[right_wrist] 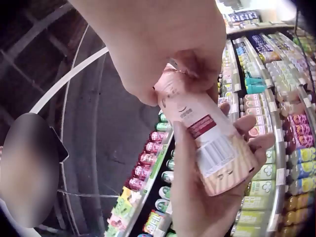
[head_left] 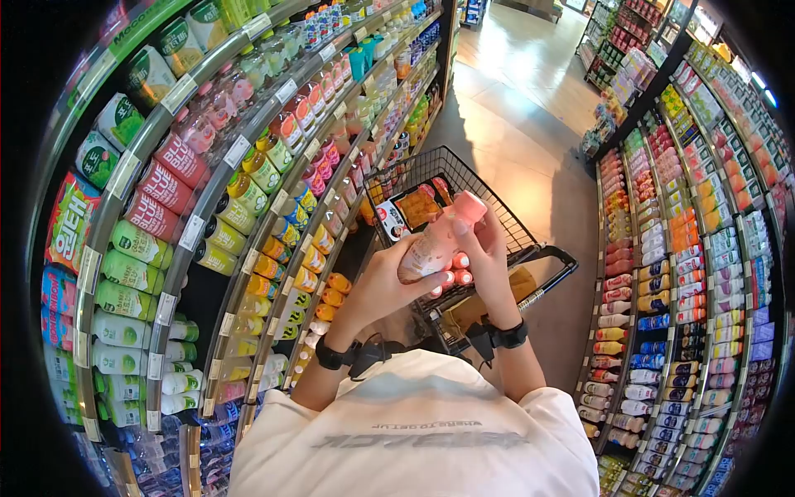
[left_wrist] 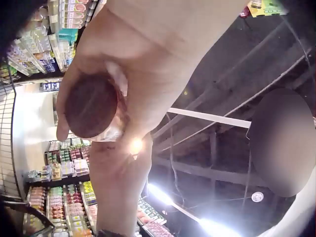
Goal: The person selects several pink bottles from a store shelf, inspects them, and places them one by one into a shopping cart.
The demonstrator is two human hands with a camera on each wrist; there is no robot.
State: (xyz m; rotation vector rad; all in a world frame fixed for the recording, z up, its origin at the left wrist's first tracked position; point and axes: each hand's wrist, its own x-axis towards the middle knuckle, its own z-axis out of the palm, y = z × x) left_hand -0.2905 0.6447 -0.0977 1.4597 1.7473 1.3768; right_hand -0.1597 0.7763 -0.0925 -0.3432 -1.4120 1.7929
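Observation:
A pink drink bottle [head_left: 433,245] is held tilted in front of the chest, its pink cap up and to the right. My left hand [head_left: 383,280] grips its lower body, fingers spread along one side in the right wrist view. At the neck, just under the cap, my right hand [head_left: 490,258] holds it with thumb and fingers. A white label with a barcode [right_wrist: 217,154] faces the right wrist camera. The left wrist view shows the round base [left_wrist: 92,106] of the bottle, dark in shadow, with the left hand wrapped about it.
Below the hands stands a black wire shopping cart [head_left: 530,242] holding a packaged tray of orange food [head_left: 416,205] and several pink-capped bottles [head_left: 460,277]. Drink shelves [head_left: 236,153] line the left side, more shelves [head_left: 675,273] the right. A tiled aisle floor [head_left: 530,91] runs ahead.

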